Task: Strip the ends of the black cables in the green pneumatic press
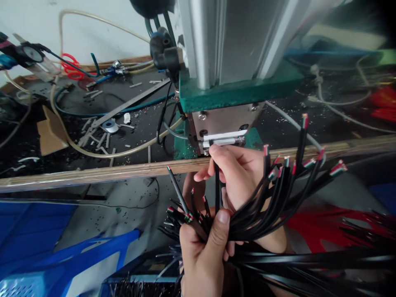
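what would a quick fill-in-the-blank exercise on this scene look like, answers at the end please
1. The left hand grips a bundle of cables whose outer sheaths are ____.
2. The right hand, pinching a single cable, is closer to the metal plate than the ____ hand is.
3. The thick block right above the metal plate is painted ____.

Missing words: black; left; green
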Tool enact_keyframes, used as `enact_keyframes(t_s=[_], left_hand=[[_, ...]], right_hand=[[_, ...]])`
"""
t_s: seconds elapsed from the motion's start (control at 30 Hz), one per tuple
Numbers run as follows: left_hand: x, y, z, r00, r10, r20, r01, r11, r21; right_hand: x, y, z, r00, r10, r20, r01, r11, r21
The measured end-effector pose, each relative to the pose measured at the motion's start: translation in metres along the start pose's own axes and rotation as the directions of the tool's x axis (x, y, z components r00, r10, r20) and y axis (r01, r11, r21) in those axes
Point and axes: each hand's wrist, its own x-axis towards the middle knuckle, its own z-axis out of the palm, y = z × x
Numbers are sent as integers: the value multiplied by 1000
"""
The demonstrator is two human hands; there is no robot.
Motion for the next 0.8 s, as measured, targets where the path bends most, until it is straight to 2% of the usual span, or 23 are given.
enact_keyframes(t_s=[0.17, 0.33, 0.5, 0.57, 0.63, 0.7, 0.8], left_hand=[[0, 0, -3, 1000, -17, 13, 17, 1000, 22], [1, -1, 2, 1000, -16, 14, 16, 999, 31], [3, -14, 5, 999, 38, -26, -38, 999, 12], [1, -20, 5, 995, 54, -81, -56, 998, -19], [-2, -25, 5, 990, 56, -132, -63, 997, -47], [-5, -29, 5, 989, 50, -138, -59, 997, -58], [-6, -33, 2, 993, 41, -108, -48, 997, -60]], right_hand=[[5, 5, -5, 998, -47, 30, 47, 999, -24], [1, 4, -6, 991, -66, 115, 65, 998, 7], [-9, 8, -5, 983, -158, 93, 161, 987, -23], [-10, 14, -7, 952, -277, 127, 283, 959, -28], [-9, 21, -10, 889, -424, 173, 430, 903, -1], [-9, 25, -12, 837, -520, 173, 521, 853, 44], [-11, 26, -15, 834, -536, 134, 525, 844, 110]])
